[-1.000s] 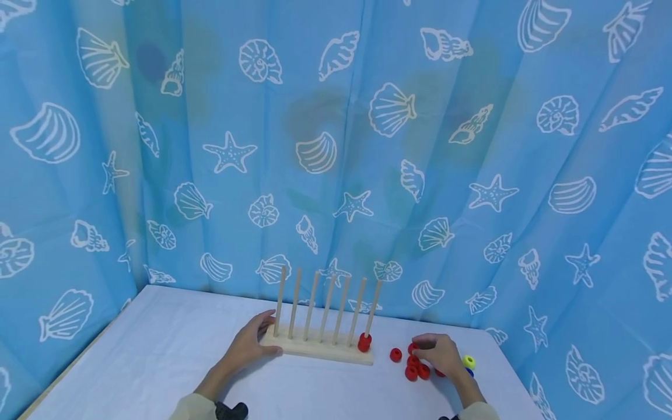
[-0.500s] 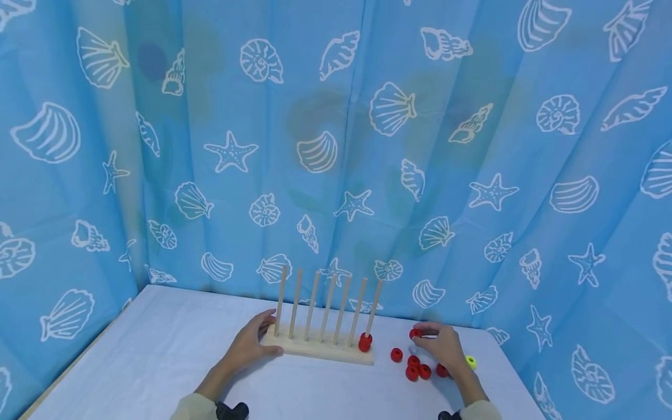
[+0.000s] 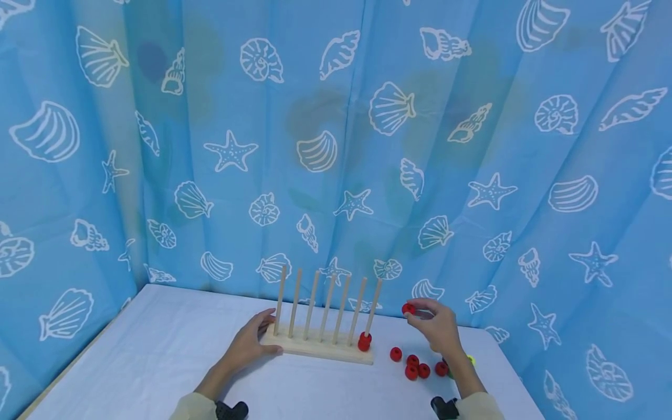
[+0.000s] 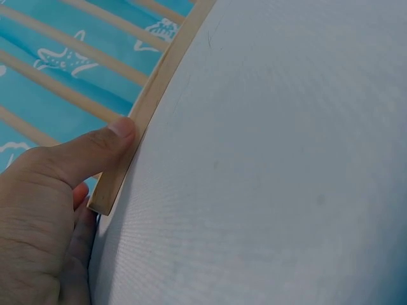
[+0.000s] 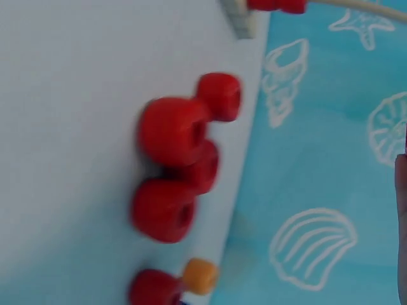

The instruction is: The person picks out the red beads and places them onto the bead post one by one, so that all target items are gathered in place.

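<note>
A wooden peg rack (image 3: 320, 349) with a row of upright pegs stands on the white table. On its rightmost peg sit red beads (image 3: 364, 342), stacked at the bottom. My left hand (image 3: 251, 343) grips the rack's left end; the left wrist view shows the thumb (image 4: 121, 127) along the front of the base (image 4: 149, 95) and fingers partly hidden behind. Up and to the right of the rack, my right hand (image 3: 437, 326) pinches a red bead (image 3: 408, 309) between thumb and fingers, off the table. Only a sliver of this hand shows in the right wrist view.
Several loose red beads (image 3: 412, 371) lie right of the rack, below my right hand. A yellow-green bead (image 3: 471, 360) is partly hidden by the right wrist. An orange bead (image 5: 200, 276) appears in the right wrist view. A blue shell-patterned curtain (image 3: 336, 146) hangs behind the table.
My right hand has lifted the red bead up from beside the other loose beads and carried it slightly left. The left hand and the rack have stayed put.
</note>
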A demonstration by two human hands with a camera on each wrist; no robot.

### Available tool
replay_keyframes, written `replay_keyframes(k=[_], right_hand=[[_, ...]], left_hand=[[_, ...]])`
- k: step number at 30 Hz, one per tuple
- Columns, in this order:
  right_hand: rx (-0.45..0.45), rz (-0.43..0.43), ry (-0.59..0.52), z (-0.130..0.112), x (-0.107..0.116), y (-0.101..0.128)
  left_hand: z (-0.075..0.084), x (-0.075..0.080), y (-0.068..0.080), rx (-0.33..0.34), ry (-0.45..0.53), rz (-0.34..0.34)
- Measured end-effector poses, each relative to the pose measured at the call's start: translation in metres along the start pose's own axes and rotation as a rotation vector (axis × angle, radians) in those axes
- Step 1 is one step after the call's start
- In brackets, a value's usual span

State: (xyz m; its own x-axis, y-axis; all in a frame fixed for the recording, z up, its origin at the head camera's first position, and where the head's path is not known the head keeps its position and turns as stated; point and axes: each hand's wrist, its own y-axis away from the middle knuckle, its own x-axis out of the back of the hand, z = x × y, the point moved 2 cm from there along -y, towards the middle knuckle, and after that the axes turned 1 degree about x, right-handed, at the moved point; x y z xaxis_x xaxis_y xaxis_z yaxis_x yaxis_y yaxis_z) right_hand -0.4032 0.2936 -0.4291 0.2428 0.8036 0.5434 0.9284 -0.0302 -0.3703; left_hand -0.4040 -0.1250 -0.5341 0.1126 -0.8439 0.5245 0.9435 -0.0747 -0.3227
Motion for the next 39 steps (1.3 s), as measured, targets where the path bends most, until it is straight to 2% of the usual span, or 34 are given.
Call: replay_keyframes(k=[5,8,17,24,34,39], right_hand=[[0.143,0.03,-0.021,-0.03,0.002,-0.006],[0.228,0.027,-0.029,-0.048,0.003,-0.011],[0.401,-0.003,-0.168,-0.105,0.0,-0.006],[0.43,0.055,-0.183,-0.118,-0.006,-0.008],[0.459,0.036,-0.226,-0.126,-0.014,-0.011],[0.431,0.033,-0.222,-0.125,-0.015,-0.012]], left_hand=[[0.0,0.0,-0.001,0.003,-0.002,-0.005],[0.0,0.001,-0.002,0.029,0.002,-0.008],[0.0,-0.001,0.0,0.061,0.01,-0.018],[0.0,0.0,0.0,0.052,0.003,-0.005],[0.001,0.0,0.0,0.05,0.024,-0.011],[0.0,0.001,-0.001,0.05,0.019,-0.018]])
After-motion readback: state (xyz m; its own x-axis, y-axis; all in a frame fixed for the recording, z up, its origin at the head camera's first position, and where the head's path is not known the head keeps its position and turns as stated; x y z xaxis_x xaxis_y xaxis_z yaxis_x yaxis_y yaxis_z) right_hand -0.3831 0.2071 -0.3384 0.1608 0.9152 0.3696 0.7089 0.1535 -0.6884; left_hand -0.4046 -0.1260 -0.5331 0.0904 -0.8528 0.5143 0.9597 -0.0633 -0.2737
